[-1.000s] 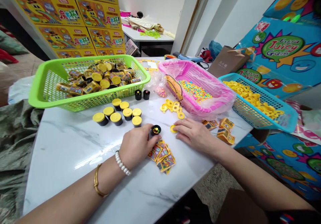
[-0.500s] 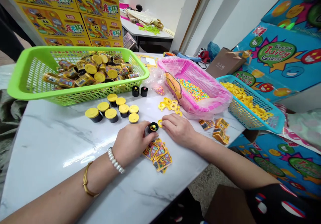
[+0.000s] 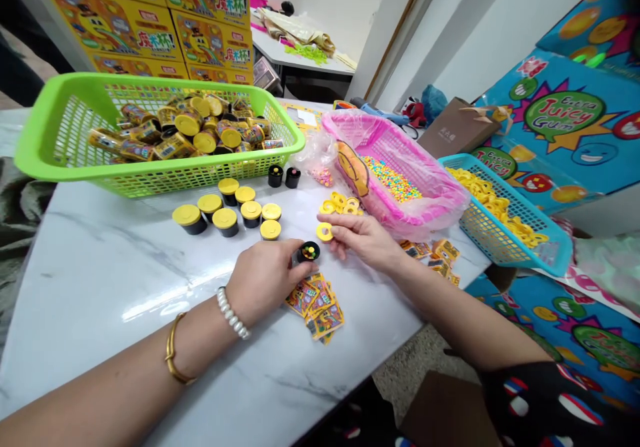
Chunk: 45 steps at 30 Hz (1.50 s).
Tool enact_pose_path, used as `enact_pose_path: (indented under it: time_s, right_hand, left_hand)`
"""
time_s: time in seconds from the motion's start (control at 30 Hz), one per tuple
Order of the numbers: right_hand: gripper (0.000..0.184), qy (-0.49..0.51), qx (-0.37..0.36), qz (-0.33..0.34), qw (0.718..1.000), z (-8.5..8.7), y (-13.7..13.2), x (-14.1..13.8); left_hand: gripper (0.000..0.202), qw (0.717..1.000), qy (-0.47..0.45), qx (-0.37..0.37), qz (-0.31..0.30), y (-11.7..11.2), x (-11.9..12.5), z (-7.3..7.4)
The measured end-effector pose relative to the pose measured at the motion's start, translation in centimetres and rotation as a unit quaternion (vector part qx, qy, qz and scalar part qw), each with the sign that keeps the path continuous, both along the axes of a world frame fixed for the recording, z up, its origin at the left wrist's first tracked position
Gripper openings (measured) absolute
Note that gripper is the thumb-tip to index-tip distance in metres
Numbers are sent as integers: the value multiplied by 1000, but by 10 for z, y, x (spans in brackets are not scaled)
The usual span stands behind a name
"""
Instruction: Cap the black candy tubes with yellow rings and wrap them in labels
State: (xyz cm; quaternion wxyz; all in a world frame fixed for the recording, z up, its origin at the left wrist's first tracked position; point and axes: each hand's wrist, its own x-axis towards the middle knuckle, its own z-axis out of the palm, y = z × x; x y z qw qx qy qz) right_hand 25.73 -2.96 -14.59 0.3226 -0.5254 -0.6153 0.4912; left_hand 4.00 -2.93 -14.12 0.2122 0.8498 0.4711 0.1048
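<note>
Between thumb and fingers, my left hand (image 3: 267, 273) grips a small black cup (image 3: 309, 252) with coloured candy beads inside. Just right of the cup, my right hand (image 3: 367, 239) pinches a yellow ring lid (image 3: 325, 232) with a hole in its middle, held up off the table. More yellow ring lids (image 3: 340, 203) lie behind that hand. Several black cups with yellow lids (image 3: 225, 220) stand to the left. Two uncovered black cups (image 3: 275, 175) are farther back. Below my left hand lie printed orange wrappers (image 3: 320, 307), fanned over one another.
A green basket (image 3: 200, 165) of wrapped cups stands at the back left. A pink basket (image 3: 440, 200) holds candy beads, and a blue basket (image 3: 520, 253) holds yellow rings. Small orange packs (image 3: 444, 253) lie near the right edge. Yellow cartons (image 3: 210, 33) are stacked behind.
My right hand has lifted the yellow ring lid off the table and tilted it up beside the cup. My left hand still holds the black cup. The camera view has shifted slightly.
</note>
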Motion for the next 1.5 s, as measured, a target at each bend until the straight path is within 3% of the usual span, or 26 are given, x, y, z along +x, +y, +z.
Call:
enact_pose_path:
  time_s: [0.07, 0.13, 0.27, 0.47, 0.57, 0.63, 0.7, 0.83, 0.93, 1.07, 1.13, 1.2, 1.33, 1.4, 1.5]
  right_hand:
    - [41, 84, -102, 9, 991, 4, -3, -5]
    - [35, 120, -141, -8, 983, 6, -5, -10]
    - [30, 133, -137, -51, 980, 5, -4, -20]
    - [28, 104, -116, -54, 986, 7, -5, -29]
    - [27, 97, -113, -61, 987, 10, -6, -31]
    - [24, 89, -110, -63, 988, 11, -6, -32]
    - [21, 78, -103, -60, 990, 12, -6, -33]
    - [19, 72, -90, -48, 992, 9, -9, -34]
    - [16, 72, -51, -45, 995, 5, -12, -35]
    - [13, 74, 2, -52, 996, -3, -16, -36]
    - [14, 87, -9, -41, 995, -6, -17, -36]
    - [16, 97, -26, -30, 995, -9, -18, -36]
    - [25, 132, -49, -36, 989, -13, -12, -34]
    - [32, 170, -72, -23, 983, -13, -10, -31]
    - [36, 200, -105, -2, 974, -12, -6, -27]
  left_hand:
    - [27, 1000, -4, 2, -2, 1, 0, 0]
    - [27, 1000, -7, -5, 5, 1, 0, 1]
    - [26, 1000, 1, -13, 15, 0, 1, 4]
    - [26, 1000, 14, -11, 8, -1, 2, 6]
    - [25, 999, -35, -32, -12, -1, 1, 7]
    - [25, 989, -110, -93, -34, -1, 1, 8]
    - [29, 960, -188, -205, -23, -1, 2, 9]
    - [45, 857, -277, -429, 74, -2, 7, 10]
    - [36, 806, -324, -482, 116, -1, 12, 12]
    - [31, 784, -353, -491, 140, -2, 14, 12]
    - [33, 794, -348, -482, 129, -5, 14, 11]
    - [39, 830, -323, -442, 111, -10, 13, 10]
    - [41, 949, -243, -172, 101, -12, 11, 3]
    - [35, 974, -209, -37, 80, -12, 8, 0]
    - [23, 981, -182, 63, 27, -10, 5, -3]
